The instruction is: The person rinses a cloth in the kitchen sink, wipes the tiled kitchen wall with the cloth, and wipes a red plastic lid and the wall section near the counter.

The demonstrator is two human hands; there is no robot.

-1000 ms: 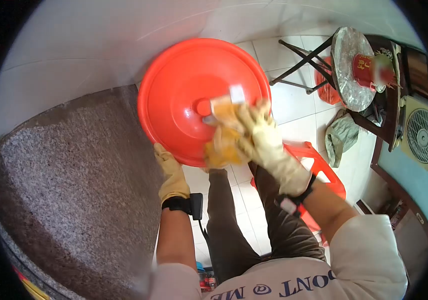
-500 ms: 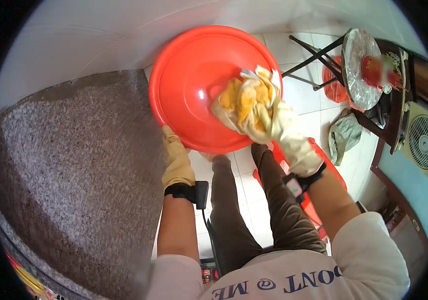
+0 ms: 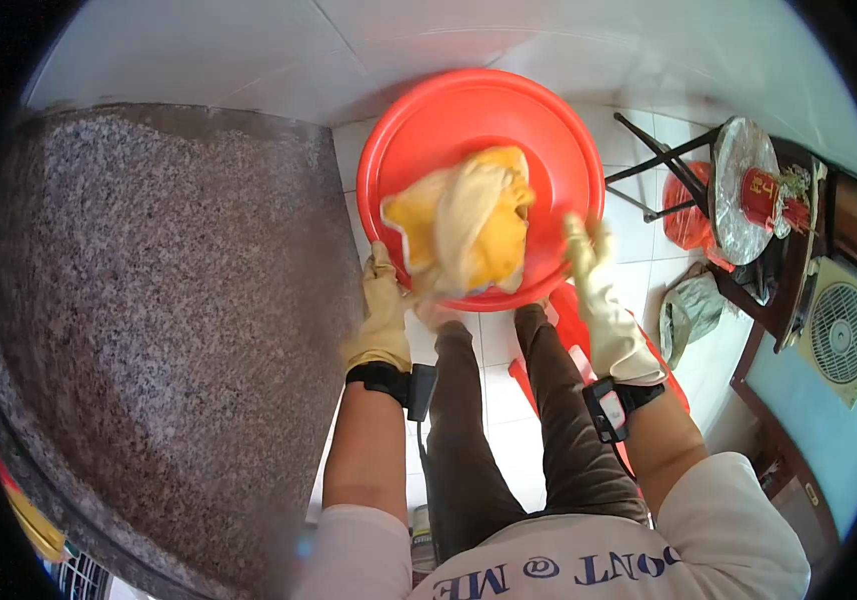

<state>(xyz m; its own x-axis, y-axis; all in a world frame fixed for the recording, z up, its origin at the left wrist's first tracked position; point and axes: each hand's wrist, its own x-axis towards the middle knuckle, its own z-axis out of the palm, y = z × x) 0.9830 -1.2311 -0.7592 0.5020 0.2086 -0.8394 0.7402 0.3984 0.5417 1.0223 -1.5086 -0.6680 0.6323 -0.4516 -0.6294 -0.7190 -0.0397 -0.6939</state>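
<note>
A round red plastic basin (image 3: 449, 115) is held up in front of my legs, tilted so its inside faces me. Inside lies a crumpled yellow and cream cloth (image 3: 497, 240), slightly blurred. My left hand (image 3: 382, 312), in a cream rubber glove, grips the basin's lower left rim, with the thumb side showing. Over the lower right rim is my right hand (image 3: 604, 300), gloved alike, its fingers apart and the cloth out of its grasp. Whether the right fingers touch the rim is unclear.
A speckled granite counter (image 3: 179, 300) fills the left side. Right of the basin stand a folding round table (image 3: 739, 165), a red plastic bag (image 3: 684, 215), a grey-green bag (image 3: 691, 312) and a box fan (image 3: 842, 325). A red plastic stool (image 3: 571, 315) sits behind my right arm.
The cloth has left my right hand and now lies in the basin. That hand has drawn back to the basin's right rim. Basin and left hand have shifted right in view.
</note>
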